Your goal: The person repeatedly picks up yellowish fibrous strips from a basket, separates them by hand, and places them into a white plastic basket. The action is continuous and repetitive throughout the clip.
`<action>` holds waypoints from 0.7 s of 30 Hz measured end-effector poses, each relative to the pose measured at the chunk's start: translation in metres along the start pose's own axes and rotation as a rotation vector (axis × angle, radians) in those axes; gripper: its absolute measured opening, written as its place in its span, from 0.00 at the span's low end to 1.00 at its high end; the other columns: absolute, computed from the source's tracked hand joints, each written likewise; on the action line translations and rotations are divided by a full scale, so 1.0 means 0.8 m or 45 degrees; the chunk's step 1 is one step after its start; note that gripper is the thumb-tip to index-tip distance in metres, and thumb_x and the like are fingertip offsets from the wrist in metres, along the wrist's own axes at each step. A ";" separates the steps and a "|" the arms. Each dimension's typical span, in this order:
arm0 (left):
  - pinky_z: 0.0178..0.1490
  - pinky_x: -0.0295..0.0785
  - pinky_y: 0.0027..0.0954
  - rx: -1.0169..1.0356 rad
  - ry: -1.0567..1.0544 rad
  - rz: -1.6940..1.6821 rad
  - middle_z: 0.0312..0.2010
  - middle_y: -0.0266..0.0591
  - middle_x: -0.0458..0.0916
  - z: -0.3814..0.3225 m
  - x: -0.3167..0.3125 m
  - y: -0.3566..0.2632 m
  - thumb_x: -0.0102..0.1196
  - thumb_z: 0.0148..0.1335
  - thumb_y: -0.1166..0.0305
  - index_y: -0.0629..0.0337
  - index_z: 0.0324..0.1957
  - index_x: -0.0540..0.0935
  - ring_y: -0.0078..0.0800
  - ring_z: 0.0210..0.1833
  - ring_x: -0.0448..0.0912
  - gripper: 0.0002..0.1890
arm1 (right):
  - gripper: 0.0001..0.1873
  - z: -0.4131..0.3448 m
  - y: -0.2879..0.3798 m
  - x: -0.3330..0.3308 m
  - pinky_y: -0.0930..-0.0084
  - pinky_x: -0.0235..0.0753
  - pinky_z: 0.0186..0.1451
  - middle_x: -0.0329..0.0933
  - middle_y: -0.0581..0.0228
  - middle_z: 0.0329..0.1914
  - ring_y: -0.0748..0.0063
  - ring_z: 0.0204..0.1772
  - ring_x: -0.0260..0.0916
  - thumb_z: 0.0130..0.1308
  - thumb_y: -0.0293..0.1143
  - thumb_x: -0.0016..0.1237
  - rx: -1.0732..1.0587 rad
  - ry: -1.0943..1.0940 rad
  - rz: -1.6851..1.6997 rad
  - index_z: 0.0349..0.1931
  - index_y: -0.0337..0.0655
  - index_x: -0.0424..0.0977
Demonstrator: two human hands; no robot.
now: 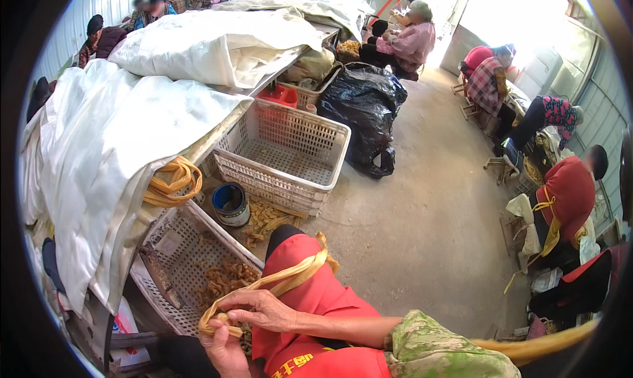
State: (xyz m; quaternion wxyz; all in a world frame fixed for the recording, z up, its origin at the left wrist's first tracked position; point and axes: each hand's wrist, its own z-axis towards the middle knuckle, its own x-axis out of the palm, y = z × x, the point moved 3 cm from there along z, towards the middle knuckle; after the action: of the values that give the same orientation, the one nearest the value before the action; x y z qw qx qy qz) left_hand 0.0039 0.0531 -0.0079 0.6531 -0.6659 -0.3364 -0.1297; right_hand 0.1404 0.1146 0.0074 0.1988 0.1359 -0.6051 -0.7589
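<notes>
A long tan, pliable strip (284,275) runs across the red apron (306,299) over my knee and loops at my fingers. My left hand (225,351) grips the looped end from below, thumb up. From the right, my right hand (264,309) pinches the same loop, its fingertips close to the left thumb. Just beyond my hands, a white plastic crate (190,274) holds short brown curled pieces (225,284). A coil of similar tan strips (174,182) hangs at the table's edge above that crate.
A second white crate (277,173), a blue-lined can (231,205) and loose scraps (267,220) are on the floor ahead. Beyond them lies a black plastic bag (366,111). White sheeting (113,126) covers the table at left. Several people sit or bend along both sides, one in red (568,192).
</notes>
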 end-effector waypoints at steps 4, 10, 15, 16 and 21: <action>0.54 0.67 0.31 0.001 0.017 0.112 0.41 0.36 0.78 -0.003 0.006 0.000 0.59 0.52 0.74 0.59 0.38 0.78 0.30 0.46 0.75 0.10 | 0.13 0.004 -0.015 0.002 0.74 0.71 0.49 0.77 0.59 0.41 0.70 0.45 0.73 0.61 0.31 0.51 0.013 0.210 0.157 0.43 0.32 0.74; 0.39 0.74 0.30 0.645 -0.127 1.411 0.31 0.52 0.81 0.005 0.006 -0.004 0.55 0.54 0.74 0.70 0.37 0.80 0.34 0.35 0.82 0.10 | 0.10 -0.002 -0.007 0.027 0.77 0.72 0.37 0.76 0.62 0.29 0.76 0.33 0.73 0.54 0.25 0.56 0.121 0.037 0.027 0.38 0.35 0.76; 0.24 0.65 0.19 0.129 -0.287 0.484 0.24 0.33 0.77 0.009 -0.005 0.011 0.56 0.59 0.69 0.67 0.33 0.79 0.18 0.22 0.71 0.09 | 0.08 0.003 0.015 0.019 0.77 0.74 0.34 0.77 0.56 0.29 0.75 0.32 0.75 0.53 0.27 0.58 0.084 0.050 -0.074 0.33 0.34 0.77; 0.23 0.63 0.18 0.129 -0.260 0.391 0.24 0.33 0.77 0.007 -0.002 0.013 0.57 0.59 0.70 0.67 0.35 0.79 0.16 0.22 0.70 0.09 | 0.09 0.004 0.013 0.011 0.78 0.74 0.33 0.77 0.58 0.29 0.76 0.31 0.76 0.54 0.28 0.57 0.180 0.009 0.089 0.34 0.34 0.77; 0.19 0.58 0.16 0.029 -0.183 0.350 0.20 0.29 0.75 -0.016 0.006 0.004 0.60 0.56 0.71 0.66 0.37 0.82 0.12 0.16 0.64 0.10 | 0.17 -0.003 0.009 0.011 0.73 0.70 0.32 0.73 0.59 0.21 0.73 0.27 0.70 0.66 0.40 0.43 0.293 0.392 0.003 0.28 0.32 0.74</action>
State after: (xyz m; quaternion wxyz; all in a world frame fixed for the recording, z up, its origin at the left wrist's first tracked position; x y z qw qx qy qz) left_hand 0.0129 0.0426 -0.0065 0.6464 -0.7059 -0.2894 0.0127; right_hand 0.1351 0.1070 0.0144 0.2731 0.2715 -0.6504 -0.6547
